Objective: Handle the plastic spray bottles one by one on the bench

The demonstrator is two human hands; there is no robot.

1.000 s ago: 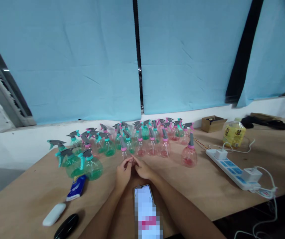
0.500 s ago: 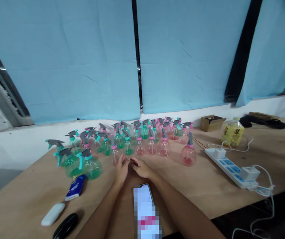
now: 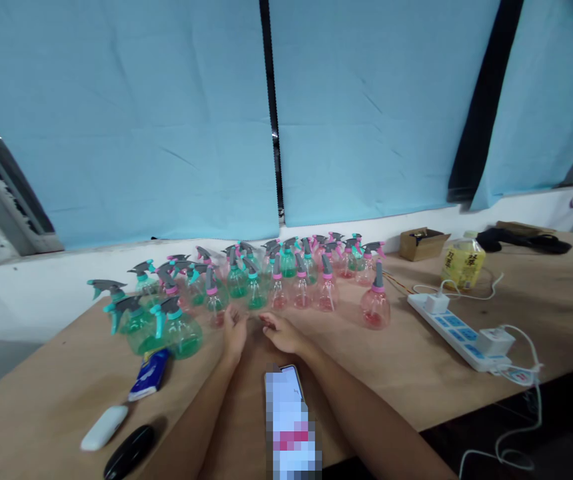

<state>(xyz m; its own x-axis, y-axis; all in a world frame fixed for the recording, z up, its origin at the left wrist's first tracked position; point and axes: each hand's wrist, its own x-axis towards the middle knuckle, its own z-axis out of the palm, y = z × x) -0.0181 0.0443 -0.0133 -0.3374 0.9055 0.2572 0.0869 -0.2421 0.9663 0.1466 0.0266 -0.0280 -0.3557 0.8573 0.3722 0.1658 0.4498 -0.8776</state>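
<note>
Both of my forearms rest on a wooden table (image 3: 406, 373). My left hand (image 3: 234, 333) lies with fingers stretched out, its fingertips right beside the base of a small pink spray bottle (image 3: 212, 303); I cannot tell whether they touch. My right hand (image 3: 280, 332) rests flat on the table a little to the right, fingers loosely apart and nothing clearly in them. Behind both hands stand several spray bottles, green ones (image 3: 176, 330) on the left and pink ones (image 3: 375, 303) on the right. A phone (image 3: 286, 413) lies between my forearms.
A white power strip (image 3: 459, 330) with plugged chargers and cables lies at the right. Behind it stand a yellow bottle (image 3: 461, 263) and a small cardboard box (image 3: 419, 243). A blue packet (image 3: 149, 375), a white case (image 3: 104, 428) and a black case (image 3: 129, 452) lie at the front left.
The small pink bottle that both hands held at the middle has moved left into the row. My left hand has come off it and the hands have drawn apart.
</note>
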